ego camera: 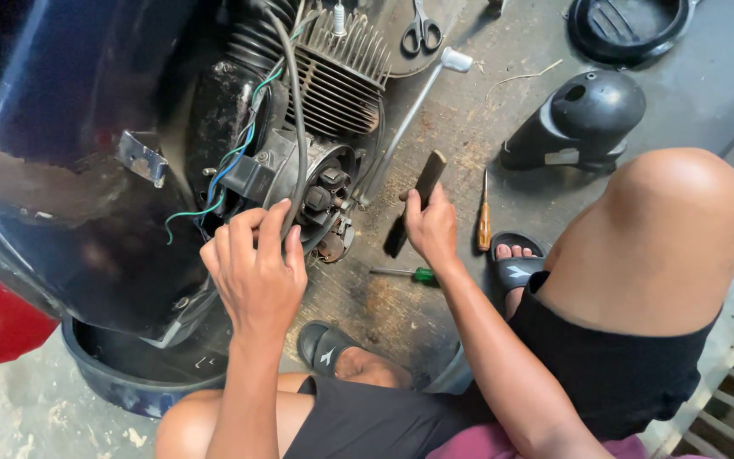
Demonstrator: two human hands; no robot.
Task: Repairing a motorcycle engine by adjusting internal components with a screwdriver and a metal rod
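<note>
Two hands work at the exposed scooter engine [316, 161], greasy, finned on top, wires trailing at centre left. Left hand [256, 268] curls its fingers around a black cable [297, 127] against the engine. Right hand [431, 225], just right, grips a flat dark wooden-handled tool [418, 195].

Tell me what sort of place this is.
Probably a small motorbike or scooter repair spot: an exposed finned engine with loose wires, screwdrivers and scissors on the stained concrete floor, and removed black covers.
</note>
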